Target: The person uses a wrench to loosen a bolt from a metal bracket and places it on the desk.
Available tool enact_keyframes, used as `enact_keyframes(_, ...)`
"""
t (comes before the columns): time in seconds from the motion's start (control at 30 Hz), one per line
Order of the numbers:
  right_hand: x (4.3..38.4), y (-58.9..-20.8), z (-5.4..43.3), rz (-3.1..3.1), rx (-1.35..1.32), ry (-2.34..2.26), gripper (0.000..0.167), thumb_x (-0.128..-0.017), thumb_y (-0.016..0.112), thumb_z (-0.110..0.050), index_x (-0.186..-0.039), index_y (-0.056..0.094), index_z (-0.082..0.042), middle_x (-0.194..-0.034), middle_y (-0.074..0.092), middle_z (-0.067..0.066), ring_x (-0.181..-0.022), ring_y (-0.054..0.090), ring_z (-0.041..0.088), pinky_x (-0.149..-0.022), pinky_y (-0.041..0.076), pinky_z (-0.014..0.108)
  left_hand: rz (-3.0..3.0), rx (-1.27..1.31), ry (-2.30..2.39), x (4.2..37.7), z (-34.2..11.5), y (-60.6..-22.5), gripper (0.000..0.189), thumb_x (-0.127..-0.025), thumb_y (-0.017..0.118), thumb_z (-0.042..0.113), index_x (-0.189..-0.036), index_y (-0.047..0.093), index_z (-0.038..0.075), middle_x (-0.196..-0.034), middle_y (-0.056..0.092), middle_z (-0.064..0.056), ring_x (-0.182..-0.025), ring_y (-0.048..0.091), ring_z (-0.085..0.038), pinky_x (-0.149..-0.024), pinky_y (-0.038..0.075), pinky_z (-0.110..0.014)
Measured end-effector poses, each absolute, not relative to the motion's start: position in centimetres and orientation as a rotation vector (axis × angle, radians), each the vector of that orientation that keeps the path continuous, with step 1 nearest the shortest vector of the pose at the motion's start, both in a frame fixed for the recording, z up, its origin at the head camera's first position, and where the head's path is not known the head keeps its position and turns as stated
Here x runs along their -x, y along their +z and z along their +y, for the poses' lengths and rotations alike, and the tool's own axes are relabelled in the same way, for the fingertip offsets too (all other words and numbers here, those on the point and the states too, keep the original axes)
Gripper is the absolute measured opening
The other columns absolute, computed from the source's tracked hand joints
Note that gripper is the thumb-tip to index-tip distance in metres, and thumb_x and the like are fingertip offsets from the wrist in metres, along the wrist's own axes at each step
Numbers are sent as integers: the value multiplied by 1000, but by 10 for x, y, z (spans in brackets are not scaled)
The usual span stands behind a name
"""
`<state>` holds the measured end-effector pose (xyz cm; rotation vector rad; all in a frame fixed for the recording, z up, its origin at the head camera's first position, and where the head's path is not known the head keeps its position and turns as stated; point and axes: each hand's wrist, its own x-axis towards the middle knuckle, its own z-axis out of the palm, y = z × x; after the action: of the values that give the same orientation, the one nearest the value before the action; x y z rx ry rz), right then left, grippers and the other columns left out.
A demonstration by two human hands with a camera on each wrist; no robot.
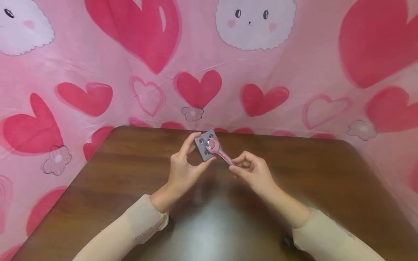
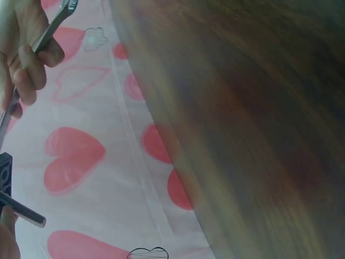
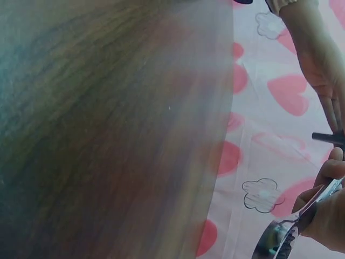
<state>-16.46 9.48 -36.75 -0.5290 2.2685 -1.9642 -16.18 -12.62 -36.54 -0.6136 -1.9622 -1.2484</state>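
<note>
My left hand [image 1: 183, 168] grips a small grey block [image 1: 200, 148] with several holes by its edges, up above the table, thumb below and fingers at the top left. A bolt's shiny hex head [image 1: 211, 144] sits at the block's face; its threaded shank [image 2: 27, 211] sticks out of the other side in the left wrist view. My right hand [image 1: 256, 174] pinches the handle of a shiny metal wrench [image 1: 224, 156] between thumb and fingers. In the head view the wrench's jaw lies around the bolt head. The wrench's other end [image 3: 276, 240] shows in the right wrist view.
Beneath both hands lies a brown wooden table [image 1: 137, 170] with a glossy reflection near its front. A pink cloth [image 1: 228, 69] printed with hearts hangs behind and beside it. Small dark objects [image 1: 289, 242] show at the sleeves.
</note>
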Motion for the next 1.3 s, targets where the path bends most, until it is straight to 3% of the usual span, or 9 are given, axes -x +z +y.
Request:
enact_keyframes(0.13,167,-371,99,2292,574,-1927,14,-88,73,-5,-98,64,1,-68,67,-2,-51,49,13,-41,39,24,-1980,628,-1262,156,-128,-367,74,-69,89,4,-133,53,2,-109,75,-13,-98,74,-21,-86,60,-31)
enact_keyframes(0.33,179,-376,113,2299,674,-1824,15,-85,76,-4,-95,68,2,-76,72,-1,-60,64,19,-47,51,29,-2097,723,-1276,146,-136,-369,75,-67,91,4,-133,54,5,-105,76,-11,-88,75,-19,-76,61,-29)
enact_keyframes(0.53,196,-379,128,2292,905,-1648,14,-83,77,-2,-95,72,1,-78,71,1,-63,63,26,-53,55,33,-2310,897,-1293,140,-148,-370,77,-66,91,5,-134,54,10,-107,76,-8,-93,75,-16,-80,61,-33)
enact_keyframes(0.73,212,-376,135,2301,1067,-1469,14,-81,78,0,-92,74,-8,-80,72,5,-67,60,19,-58,55,30,-2503,1125,-1502,147,-152,-361,73,-71,89,8,-134,53,9,-113,74,-12,-101,73,-18,-83,60,-26)
enact_keyframes(0.93,219,-368,131,2247,1135,-1289,12,-81,82,-12,-90,74,-12,-84,73,2,-78,64,14,-73,58,31,-2735,1268,-1599,149,-159,-351,71,-73,87,7,-135,52,11,-113,74,-8,-96,73,-10,-85,59,-22)
enact_keyframes(1.07,222,-366,132,2195,1171,-1248,12,-81,81,-12,-90,73,-11,-85,73,4,-79,66,12,-77,60,32,-2761,1344,-1590,150,-161,-349,70,-74,87,9,-135,51,10,-113,75,-8,-96,72,-8,-86,58,-22)
enact_keyframes(1.3,224,-369,149,2297,1071,-1362,13,-82,79,-5,-93,72,-8,-82,72,1,-70,64,18,-61,58,33,-2602,1220,-1594,149,-164,-351,71,-73,87,6,-134,52,6,-112,75,-11,-93,74,-12,-82,60,-25)
